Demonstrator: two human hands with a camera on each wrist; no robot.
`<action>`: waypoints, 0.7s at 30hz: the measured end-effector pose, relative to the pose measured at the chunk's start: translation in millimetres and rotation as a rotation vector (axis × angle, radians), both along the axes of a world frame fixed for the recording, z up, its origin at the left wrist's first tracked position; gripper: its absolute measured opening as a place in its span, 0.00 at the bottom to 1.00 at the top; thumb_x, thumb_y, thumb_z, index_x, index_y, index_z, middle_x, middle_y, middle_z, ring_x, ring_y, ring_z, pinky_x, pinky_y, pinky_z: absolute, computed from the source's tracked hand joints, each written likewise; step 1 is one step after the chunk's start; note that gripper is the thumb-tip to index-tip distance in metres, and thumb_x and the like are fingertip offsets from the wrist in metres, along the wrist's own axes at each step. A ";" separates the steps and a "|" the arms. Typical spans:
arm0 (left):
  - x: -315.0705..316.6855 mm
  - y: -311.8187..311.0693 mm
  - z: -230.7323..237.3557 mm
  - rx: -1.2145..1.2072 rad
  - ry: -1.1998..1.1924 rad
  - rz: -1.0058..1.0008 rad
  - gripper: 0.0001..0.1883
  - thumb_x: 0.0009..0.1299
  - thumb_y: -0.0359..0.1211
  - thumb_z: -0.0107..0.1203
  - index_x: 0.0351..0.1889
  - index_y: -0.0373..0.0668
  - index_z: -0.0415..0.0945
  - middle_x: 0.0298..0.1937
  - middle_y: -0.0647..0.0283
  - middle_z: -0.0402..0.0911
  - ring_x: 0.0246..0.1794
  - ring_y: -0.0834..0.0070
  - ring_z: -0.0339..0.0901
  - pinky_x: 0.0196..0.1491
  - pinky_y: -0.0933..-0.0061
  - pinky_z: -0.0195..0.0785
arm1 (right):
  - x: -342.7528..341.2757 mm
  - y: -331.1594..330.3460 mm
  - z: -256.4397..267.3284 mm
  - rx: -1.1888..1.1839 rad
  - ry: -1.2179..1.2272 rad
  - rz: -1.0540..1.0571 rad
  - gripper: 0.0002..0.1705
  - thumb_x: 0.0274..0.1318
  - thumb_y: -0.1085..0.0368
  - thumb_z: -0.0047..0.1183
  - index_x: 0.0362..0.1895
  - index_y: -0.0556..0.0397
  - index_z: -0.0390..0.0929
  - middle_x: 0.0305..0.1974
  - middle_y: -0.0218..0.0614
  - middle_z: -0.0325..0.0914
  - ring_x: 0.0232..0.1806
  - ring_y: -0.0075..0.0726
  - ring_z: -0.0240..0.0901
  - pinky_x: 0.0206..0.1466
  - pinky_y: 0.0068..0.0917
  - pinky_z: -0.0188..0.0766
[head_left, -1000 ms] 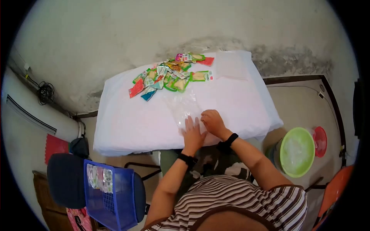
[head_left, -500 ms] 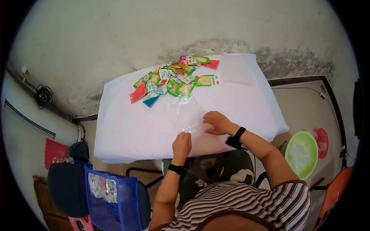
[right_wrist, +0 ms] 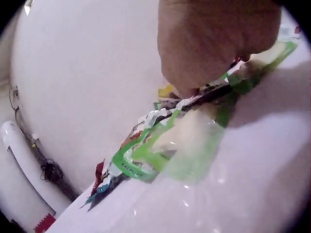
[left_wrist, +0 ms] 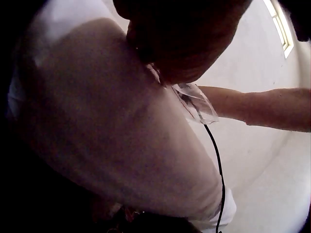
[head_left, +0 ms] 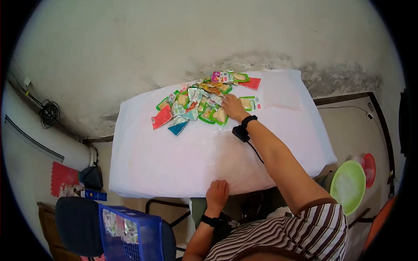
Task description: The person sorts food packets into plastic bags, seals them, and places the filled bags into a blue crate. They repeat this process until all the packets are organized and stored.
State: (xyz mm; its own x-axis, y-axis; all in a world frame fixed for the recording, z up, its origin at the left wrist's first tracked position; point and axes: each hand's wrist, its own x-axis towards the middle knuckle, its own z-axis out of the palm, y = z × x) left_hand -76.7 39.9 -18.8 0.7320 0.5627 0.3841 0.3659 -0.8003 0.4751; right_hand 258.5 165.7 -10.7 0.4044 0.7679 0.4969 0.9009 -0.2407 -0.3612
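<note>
Compared with half a second earlier, the right grip (head_left: 234,108), a bare hand strapped at the wrist with black, is moved away from the near part of a flat, clear plastic bag (head_left: 230,152) and is now stretched to a heap of glossy green, red, white and teal food packets (head_left: 196,98). The left grip (head_left: 217,194), also bare, is drawn back closer to the near edge of the white cloth-covered surface (head_left: 152,161). The packets are left in much the same arrangement, towards the far side of the surface.

The right fingertips are hidden among the packets, even in the right wrist view; the fingers are bent down and contact is made, but whether a packet is pinched cannot be told. The bag's outline is barely distinguished from the cloth, and where its far end meets the green-edged front packet with pale contents (head_left: 219,116), the overlap cannot be made out. The left wrist view is darkened, and the left fingertips are concealed.

The right arm is extended diagonally forward, palm down, with a thin black cable (left_wrist: 216,155) trailed below it. The left forearm is kept low and bent; the left fingers are curled closely, and the bag's near edge is pinched by them.
</note>
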 end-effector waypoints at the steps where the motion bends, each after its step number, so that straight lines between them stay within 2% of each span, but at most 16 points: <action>1: -0.9 0.5 1.3 -0.002 0.004 0.002 0.06 0.60 0.30 0.56 0.34 0.42 0.72 0.30 0.58 0.73 0.33 0.59 0.73 0.31 0.64 0.68 | -0.3 -1.8 5.3 -0.002 0.004 0.002 0.15 0.54 0.60 0.46 0.43 0.51 0.77 0.54 0.45 0.67 0.57 0.51 0.61 0.52 0.48 0.63; 3: 1.8 4.7 4.0 0.035 -0.126 0.037 0.05 0.60 0.30 0.55 0.32 0.44 0.70 0.29 0.60 0.71 0.28 0.60 0.72 0.27 0.63 0.67 | 0.1 -14.9 22.8 0.309 0.257 0.088 0.13 0.51 0.67 0.47 0.41 0.54 0.76 0.45 0.45 0.72 0.48 0.49 0.68 0.48 0.41 0.67; 6: 5.9 6.7 1.7 -0.011 -0.131 0.038 0.03 0.62 0.29 0.53 0.31 0.43 0.70 0.29 0.59 0.72 0.26 0.59 0.72 0.27 0.63 0.67 | 2.2 -50.2 41.2 0.395 0.330 -0.026 0.13 0.48 0.72 0.47 0.40 0.55 0.75 0.40 0.47 0.73 0.43 0.52 0.70 0.46 0.36 0.68; 7: 8.2 5.6 8.2 0.006 -0.093 0.031 0.02 0.63 0.29 0.52 0.32 0.43 0.70 0.28 0.59 0.72 0.25 0.59 0.72 0.25 0.64 0.67 | 8.6 -60.6 38.0 0.451 0.323 -0.055 0.13 0.46 0.72 0.48 0.39 0.54 0.74 0.40 0.45 0.74 0.43 0.52 0.70 0.46 0.37 0.68; 8: 10.1 3.2 11.2 -0.003 -0.086 0.017 0.02 0.63 0.29 0.52 0.32 0.43 0.70 0.28 0.59 0.72 0.25 0.59 0.72 0.25 0.64 0.67 | 13.4 -74.5 33.2 0.445 0.326 -0.072 0.13 0.46 0.72 0.48 0.39 0.54 0.74 0.40 0.45 0.74 0.43 0.52 0.70 0.46 0.37 0.68; 11: 19.2 -5.5 12.7 0.100 -0.090 0.015 0.03 0.65 0.30 0.51 0.31 0.43 0.69 0.29 0.59 0.72 0.25 0.61 0.72 0.24 0.66 0.67 | 24.6 -133.5 16.0 0.489 0.509 -0.206 0.18 0.44 0.73 0.51 0.45 0.54 0.74 0.40 0.40 0.76 0.41 0.37 0.73 0.46 0.29 0.69; 12: 17.6 -10.2 12.2 0.133 -0.074 0.014 0.03 0.65 0.30 0.51 0.31 0.43 0.69 0.28 0.59 0.71 0.25 0.61 0.72 0.24 0.66 0.67 | 17.7 -157.0 16.6 0.476 0.673 -0.325 0.19 0.46 0.72 0.50 0.46 0.55 0.73 0.38 0.40 0.76 0.37 0.34 0.73 0.42 0.28 0.71; 14: 19.3 -19.5 14.7 0.158 -0.070 0.016 0.03 0.65 0.30 0.50 0.32 0.43 0.69 0.29 0.59 0.71 0.25 0.62 0.72 0.25 0.67 0.67 | 7.2 -205.6 0.0 0.521 0.679 -0.363 0.17 0.49 0.72 0.49 0.47 0.57 0.72 0.36 0.38 0.75 0.31 0.30 0.73 0.34 0.26 0.72; 15: 18.7 -22.5 14.6 0.155 -0.074 0.006 0.03 0.65 0.30 0.50 0.32 0.43 0.69 0.29 0.60 0.72 0.25 0.62 0.72 0.25 0.66 0.67 | 1.9 -227.0 -16.2 0.497 0.695 -0.376 0.17 0.49 0.72 0.49 0.47 0.57 0.72 0.36 0.38 0.75 0.31 0.30 0.73 0.34 0.26 0.72; 17: 23.2 -29.2 16.3 0.195 -0.060 -0.008 0.04 0.63 0.30 0.53 0.32 0.42 0.69 0.29 0.60 0.74 0.28 0.61 0.74 0.27 0.67 0.67 | 1.2 -257.2 -39.1 0.346 1.141 -0.369 0.15 0.52 0.71 0.48 0.46 0.58 0.72 0.35 0.36 0.75 0.26 0.26 0.72 0.27 0.23 0.71; 20: 30.9 -34.2 14.3 0.229 0.060 -0.002 0.05 0.62 0.32 0.53 0.32 0.43 0.70 0.29 0.61 0.74 0.29 0.63 0.74 0.27 0.67 0.68 | -18.3 -283.1 -14.9 0.424 1.248 -0.351 0.14 0.54 0.71 0.47 0.46 0.57 0.73 0.34 0.32 0.75 0.26 0.22 0.70 0.26 0.20 0.70; 21: 35.3 -34.0 9.3 0.279 0.007 -0.014 0.05 0.64 0.34 0.51 0.30 0.44 0.68 0.24 0.62 0.73 0.27 0.64 0.73 0.25 0.65 0.68 | -26.9 -294.3 -0.5 0.424 1.178 -0.349 0.14 0.54 0.70 0.47 0.46 0.56 0.73 0.34 0.31 0.75 0.26 0.20 0.70 0.26 0.20 0.69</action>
State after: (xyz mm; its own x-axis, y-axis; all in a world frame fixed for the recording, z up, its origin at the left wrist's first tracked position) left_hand -41.5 5.9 -9.6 0.7421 0.4252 0.5181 0.3559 -0.9050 0.2330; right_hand 231.7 -128.6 -11.2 0.9067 0.4057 -0.1156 -0.0956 -0.0691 -0.9930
